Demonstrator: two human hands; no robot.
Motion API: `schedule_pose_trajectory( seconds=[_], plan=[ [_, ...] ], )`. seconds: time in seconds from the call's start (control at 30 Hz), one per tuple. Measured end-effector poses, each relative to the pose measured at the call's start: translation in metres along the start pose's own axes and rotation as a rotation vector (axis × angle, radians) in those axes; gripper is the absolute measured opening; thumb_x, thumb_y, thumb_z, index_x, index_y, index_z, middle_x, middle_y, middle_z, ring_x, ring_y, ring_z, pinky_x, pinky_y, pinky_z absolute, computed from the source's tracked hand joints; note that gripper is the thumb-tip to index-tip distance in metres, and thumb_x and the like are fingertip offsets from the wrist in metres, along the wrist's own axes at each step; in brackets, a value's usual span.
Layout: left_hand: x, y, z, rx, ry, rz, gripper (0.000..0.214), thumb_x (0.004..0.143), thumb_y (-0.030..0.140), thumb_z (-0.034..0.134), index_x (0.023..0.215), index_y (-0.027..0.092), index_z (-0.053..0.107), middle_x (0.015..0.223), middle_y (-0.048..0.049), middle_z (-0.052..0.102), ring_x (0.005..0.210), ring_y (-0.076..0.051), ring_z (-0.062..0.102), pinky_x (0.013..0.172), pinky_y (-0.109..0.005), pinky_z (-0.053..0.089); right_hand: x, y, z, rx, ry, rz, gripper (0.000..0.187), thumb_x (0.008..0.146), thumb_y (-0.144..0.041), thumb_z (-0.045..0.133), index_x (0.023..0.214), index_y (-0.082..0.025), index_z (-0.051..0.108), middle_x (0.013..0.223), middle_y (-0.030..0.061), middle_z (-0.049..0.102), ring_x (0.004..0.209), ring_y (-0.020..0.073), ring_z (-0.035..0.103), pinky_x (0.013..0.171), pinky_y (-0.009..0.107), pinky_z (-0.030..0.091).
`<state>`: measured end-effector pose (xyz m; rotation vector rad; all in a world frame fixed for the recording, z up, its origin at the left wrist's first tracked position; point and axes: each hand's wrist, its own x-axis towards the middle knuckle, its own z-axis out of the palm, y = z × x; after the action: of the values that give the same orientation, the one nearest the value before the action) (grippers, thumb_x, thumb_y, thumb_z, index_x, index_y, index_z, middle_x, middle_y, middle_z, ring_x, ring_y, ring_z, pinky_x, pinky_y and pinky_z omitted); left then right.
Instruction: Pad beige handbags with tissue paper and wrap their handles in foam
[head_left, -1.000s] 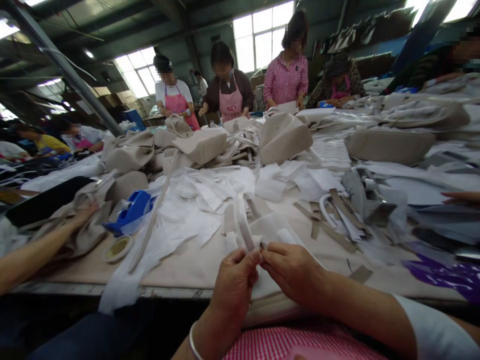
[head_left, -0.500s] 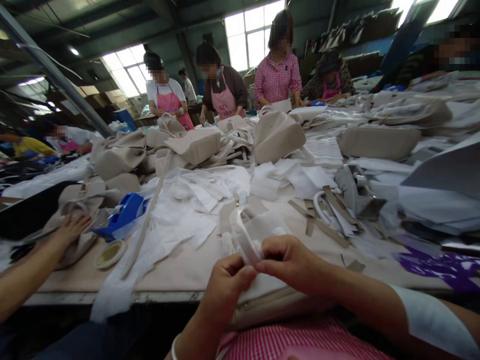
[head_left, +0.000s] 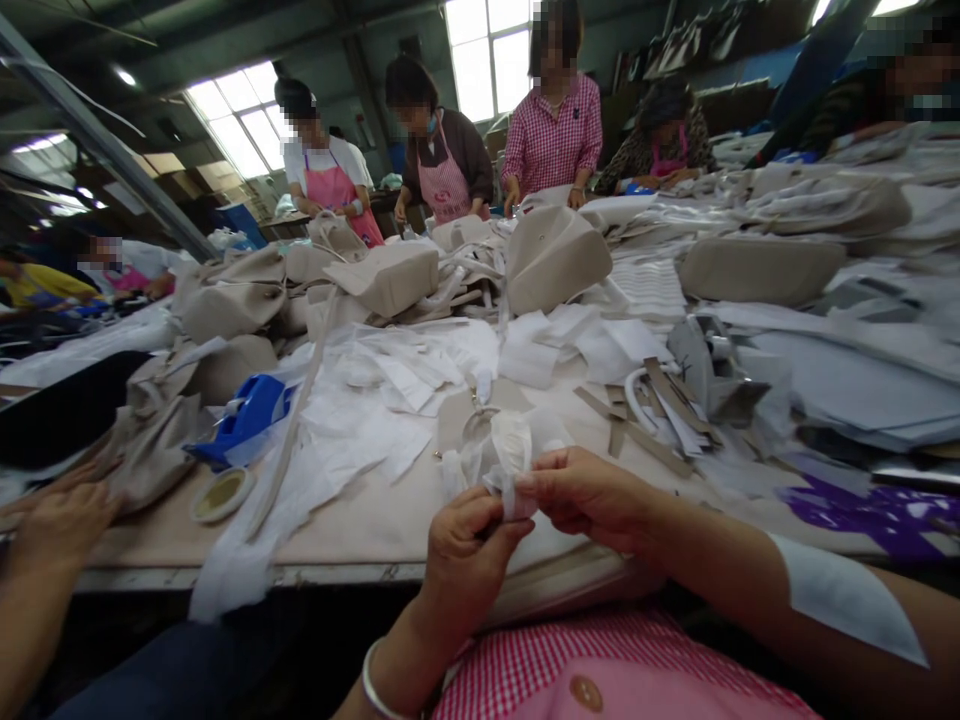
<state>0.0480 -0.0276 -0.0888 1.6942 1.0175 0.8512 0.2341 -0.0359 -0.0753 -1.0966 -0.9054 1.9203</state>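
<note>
My left hand [head_left: 469, 550] and my right hand [head_left: 585, 495] meet at the near edge of the table [head_left: 360, 530]. Both are closed on a white bag strap [head_left: 510, 455] wrapped in crumpled white paper, pinching it between thumb and fingers. The strap's far end lies on the table beside a small metal ring [head_left: 474, 405]. A bracelet circles my left wrist. Below my hands is my pink checked apron.
A co-worker's hand [head_left: 60, 520] rests by a beige bag [head_left: 161, 430] at the left. A blue tape dispenser [head_left: 244, 415] and a tape roll [head_left: 220, 493] sit nearby. White paper, beige straps [head_left: 637, 440] and beige bags [head_left: 555, 260] cover the table. Several people stand at the far side.
The long strap I held upright has been drawn in and bunched between my hands. The co-worker's hand at the left has moved off the beige bag toward the table edge.
</note>
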Motion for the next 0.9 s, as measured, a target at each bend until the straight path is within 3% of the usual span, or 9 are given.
schedule_pose_trajectory(
  seconds=[0.13, 0.27, 0.4, 0.47, 0.57, 0.67, 0.77, 0.83, 0.9],
  plan=[
    [0.001, 0.000, -0.007, -0.031, -0.101, -0.076, 0.007, 0.077, 0.021, 0.074, 0.072, 0.016, 0.071, 0.071, -0.0008, 0.057, 0.068, -0.012, 0.051, 0.064, -0.024, 0.039, 0.004, 0.003, 0.005, -0.022, 0.099, -0.028, 0.028, 0.068, -0.038, 0.075, 0.067, -0.015, 0.058, 0.049, -0.0076, 0.040, 0.043, 0.0050, 0.023, 0.043, 0.023, 0.014],
    [0.011, -0.001, -0.009, -0.560, -0.232, -0.412, 0.032, 0.075, 0.042, 0.076, 0.073, 0.013, 0.065, 0.057, 0.0059, 0.038, 0.052, -0.006, 0.031, 0.048, -0.020, 0.025, 0.003, 0.009, 0.005, -0.626, 0.230, -0.288, 0.025, 0.077, -0.030, 0.067, 0.059, -0.015, 0.058, 0.054, -0.0040, 0.044, 0.053, 0.0084, 0.037, 0.050, 0.024, 0.026],
    [0.024, -0.003, 0.007, -0.869, -0.029, -0.599, 0.036, 0.065, 0.036, 0.086, 0.073, 0.012, 0.060, 0.058, 0.0081, 0.037, 0.048, -0.002, 0.025, 0.044, -0.017, 0.019, 0.003, 0.022, 0.006, -1.295, 0.325, -0.604, 0.018, 0.088, -0.017, 0.051, 0.076, -0.013, 0.065, 0.075, 0.0055, 0.059, 0.067, 0.0146, 0.050, 0.061, 0.028, 0.035],
    [0.027, -0.005, 0.014, -0.906, 0.037, -0.608, 0.036, 0.061, 0.030, 0.088, 0.072, 0.013, 0.059, 0.060, 0.0068, 0.044, 0.049, -0.002, 0.028, 0.043, -0.016, 0.020, 0.002, 0.025, 0.004, -1.444, 0.293, -0.664, 0.022, 0.089, -0.011, 0.045, 0.087, -0.011, 0.067, 0.084, 0.0100, 0.063, 0.071, 0.0171, 0.053, 0.064, 0.030, 0.037],
    [0.028, -0.010, 0.016, -0.808, 0.052, -0.547, 0.032, 0.065, 0.034, 0.085, 0.075, 0.013, 0.063, 0.060, 0.0056, 0.047, 0.047, -0.002, 0.029, 0.043, -0.018, 0.021, 0.003, 0.016, -0.005, -1.214, 0.210, -0.605, 0.020, 0.090, -0.022, 0.051, 0.081, -0.012, 0.066, 0.079, 0.0071, 0.061, 0.071, 0.0169, 0.053, 0.065, 0.029, 0.039],
    [0.027, -0.012, 0.012, -0.439, 0.047, -0.360, 0.022, 0.075, 0.034, 0.076, 0.077, 0.014, 0.068, 0.063, 0.0035, 0.050, 0.053, -0.006, 0.037, 0.050, -0.020, 0.029, 0.010, 0.001, -0.015, -0.552, 0.163, -0.239, 0.034, 0.088, -0.043, 0.055, 0.068, -0.015, 0.057, 0.062, -0.0009, 0.049, 0.050, 0.0088, 0.037, 0.047, 0.024, 0.029],
    [0.026, -0.012, 0.011, -0.022, 0.079, -0.094, 0.020, 0.079, 0.025, 0.071, 0.062, 0.016, 0.062, 0.065, 0.0023, 0.049, 0.064, -0.010, 0.044, 0.061, -0.023, 0.035, 0.020, -0.007, -0.020, 0.018, 0.101, 0.080, 0.030, 0.078, -0.041, 0.065, 0.071, -0.017, 0.051, 0.055, -0.0074, 0.039, 0.043, 0.0042, 0.018, 0.041, 0.021, 0.011],
    [0.025, -0.012, 0.011, 0.129, 0.108, 0.010, 0.025, 0.079, 0.022, 0.069, 0.057, 0.016, 0.056, 0.066, 0.0023, 0.047, 0.066, -0.011, 0.045, 0.063, -0.024, 0.035, 0.027, -0.008, -0.019, 0.160, 0.091, 0.105, 0.026, 0.069, -0.032, 0.072, 0.073, -0.016, 0.052, 0.054, -0.0087, 0.038, 0.044, 0.0034, 0.018, 0.041, 0.020, 0.009],
    [0.026, -0.013, 0.011, 0.127, 0.093, -0.010, 0.025, 0.077, 0.022, 0.070, 0.058, 0.017, 0.056, 0.066, 0.0022, 0.048, 0.065, -0.011, 0.044, 0.062, -0.024, 0.034, 0.032, -0.007, -0.017, 0.151, 0.105, 0.069, 0.025, 0.064, -0.028, 0.073, 0.071, -0.015, 0.052, 0.054, -0.0081, 0.040, 0.044, 0.0034, 0.020, 0.042, 0.020, 0.010]
  ],
)
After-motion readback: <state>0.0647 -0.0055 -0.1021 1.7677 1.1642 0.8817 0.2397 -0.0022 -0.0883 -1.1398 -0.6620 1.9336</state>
